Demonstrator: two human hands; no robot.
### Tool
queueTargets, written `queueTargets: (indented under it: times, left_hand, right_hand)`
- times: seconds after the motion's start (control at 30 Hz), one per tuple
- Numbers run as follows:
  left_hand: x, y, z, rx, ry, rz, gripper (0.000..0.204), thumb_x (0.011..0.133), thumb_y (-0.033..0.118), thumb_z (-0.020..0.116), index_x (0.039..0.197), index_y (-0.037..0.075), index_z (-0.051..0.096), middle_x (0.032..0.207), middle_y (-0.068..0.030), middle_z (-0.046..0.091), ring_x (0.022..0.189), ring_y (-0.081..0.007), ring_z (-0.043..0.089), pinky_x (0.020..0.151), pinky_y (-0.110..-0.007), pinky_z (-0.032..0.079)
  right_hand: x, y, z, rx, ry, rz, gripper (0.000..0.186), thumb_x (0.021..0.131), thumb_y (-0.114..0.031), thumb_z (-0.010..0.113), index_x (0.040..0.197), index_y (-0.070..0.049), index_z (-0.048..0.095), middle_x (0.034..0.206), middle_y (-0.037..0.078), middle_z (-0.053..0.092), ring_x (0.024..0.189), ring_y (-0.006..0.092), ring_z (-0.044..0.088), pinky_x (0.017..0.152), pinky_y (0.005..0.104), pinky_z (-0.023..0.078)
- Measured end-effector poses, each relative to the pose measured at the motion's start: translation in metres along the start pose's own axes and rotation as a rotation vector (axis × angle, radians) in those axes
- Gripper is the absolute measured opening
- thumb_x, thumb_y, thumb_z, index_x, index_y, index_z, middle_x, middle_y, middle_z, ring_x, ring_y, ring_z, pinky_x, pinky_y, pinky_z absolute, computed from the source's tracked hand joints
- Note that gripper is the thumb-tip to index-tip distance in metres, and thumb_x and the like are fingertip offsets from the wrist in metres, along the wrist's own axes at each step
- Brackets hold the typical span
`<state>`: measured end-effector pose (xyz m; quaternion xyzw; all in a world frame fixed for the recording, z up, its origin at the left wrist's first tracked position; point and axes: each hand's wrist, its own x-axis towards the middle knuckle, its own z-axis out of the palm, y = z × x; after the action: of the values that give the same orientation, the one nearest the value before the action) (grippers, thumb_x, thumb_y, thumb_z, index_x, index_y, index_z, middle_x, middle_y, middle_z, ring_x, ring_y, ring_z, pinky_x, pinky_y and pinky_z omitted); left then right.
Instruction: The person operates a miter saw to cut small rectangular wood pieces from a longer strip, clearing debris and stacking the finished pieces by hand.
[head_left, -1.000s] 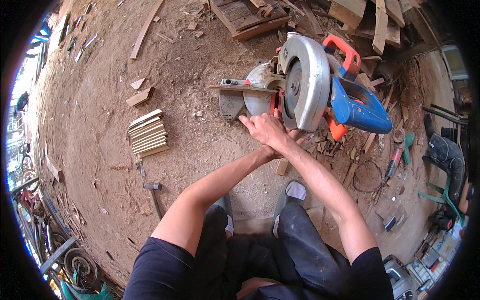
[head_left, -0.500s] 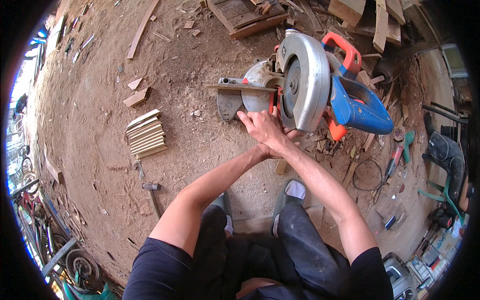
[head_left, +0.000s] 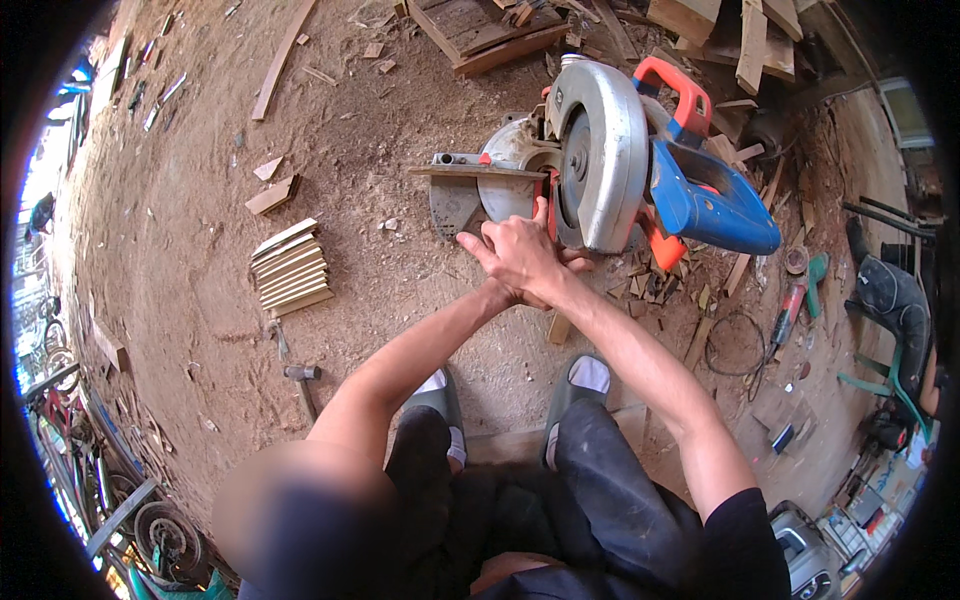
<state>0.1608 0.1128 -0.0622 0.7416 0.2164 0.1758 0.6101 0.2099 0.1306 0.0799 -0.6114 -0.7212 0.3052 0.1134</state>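
A mitre saw [head_left: 612,165] with a grey blade guard, a blue motor grip and orange handles stands on the dusty ground in front of me. My forearms cross just below it. On top lies my right hand [head_left: 520,252], its thumb stretched to the left and its index finger pointing up toward the saw's base, beside the blade; its other fingers are mostly hidden. Beneath it is my left hand [head_left: 575,262], largely covered, with only a few fingertips showing on the right. I cannot make out anything held in it. A small wood block [head_left: 560,328] lies just below the hands.
To the left are a stack of thin wood strips [head_left: 290,270] and a hammer [head_left: 302,385]. Planks [head_left: 515,45] and offcuts [head_left: 655,280] lie behind and right of the saw. An angle grinder [head_left: 790,312] with a cord rests further right. Bicycles [head_left: 160,535] stand lower left.
My hands have shifted slightly left, and my right index finger now points out more plainly. My left elbow has moved a little left. The view has shifted slightly; the saw stays in place.
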Motion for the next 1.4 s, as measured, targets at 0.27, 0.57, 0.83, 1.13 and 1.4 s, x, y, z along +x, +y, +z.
queueTargets:
  times: [0.27, 0.57, 0.83, 1.13, 1.4]
  left_hand:
    - [-0.029, 0.018, -0.037, 0.549, 0.165, 0.519, 0.044, 0.085, 0.032, 0.069, 0.127, 0.018, 0.064, 0.116, -0.0050, 0.062, 0.118, -0.0267, 0.055, 0.111, -0.051, 0.035]
    - [-0.002, 0.058, -0.068, 0.934, 0.440, -0.059, 0.027, 0.083, 0.025, 0.070, 0.107, 0.012, 0.065, 0.101, -0.0079, 0.063, 0.101, -0.0270, 0.062, 0.085, -0.042, 0.045]
    - [0.020, 0.072, -0.071, 1.011, 0.245, -0.193, 0.048, 0.072, 0.038, 0.081, 0.111, 0.011, 0.072, 0.116, -0.0118, 0.070, 0.111, -0.0270, 0.065, 0.091, -0.044, 0.043]
    - [0.027, 0.061, -0.068, 0.965, 0.286, -0.201, 0.046, 0.061, 0.040, 0.091, 0.096, 0.013, 0.079, 0.091, -0.0091, 0.075, 0.094, -0.0251, 0.072, 0.090, -0.043, 0.042]
    - [0.027, 0.058, -0.068, 0.938, 0.302, -0.119, 0.024, 0.078, 0.021, 0.072, 0.101, 0.016, 0.069, 0.086, -0.0068, 0.073, 0.084, -0.0294, 0.070, 0.081, -0.047, 0.042]
  right_hand:
    - [-0.081, 0.033, 0.000, 0.080, 0.139, -0.336, 0.024, 0.094, -0.023, 0.061, 0.106, -0.002, 0.065, 0.132, 0.017, 0.058, 0.127, 0.0329, 0.054, 0.120, 0.0629, 0.022]
    - [-0.130, 0.056, 0.016, 0.220, 0.271, -0.172, 0.017, 0.093, -0.014, 0.062, 0.105, -0.002, 0.066, 0.127, 0.016, 0.059, 0.120, 0.0357, 0.056, 0.106, 0.0508, 0.041]
    - [-0.145, 0.060, 0.027, 0.266, 0.234, -0.124, 0.015, 0.094, -0.013, 0.063, 0.100, -0.001, 0.069, 0.122, 0.016, 0.061, 0.110, 0.0366, 0.061, 0.098, 0.0460, 0.047]
    - [-0.143, 0.072, 0.035, 0.246, 0.251, -0.155, 0.016, 0.093, -0.013, 0.064, 0.096, 0.001, 0.069, 0.119, 0.015, 0.063, 0.111, 0.0339, 0.062, 0.096, 0.0442, 0.048]
    - [-0.138, 0.070, 0.030, 0.277, 0.302, -0.171, 0.016, 0.093, -0.012, 0.063, 0.096, 0.003, 0.068, 0.107, 0.016, 0.065, 0.103, 0.0356, 0.063, 0.091, 0.0445, 0.049]
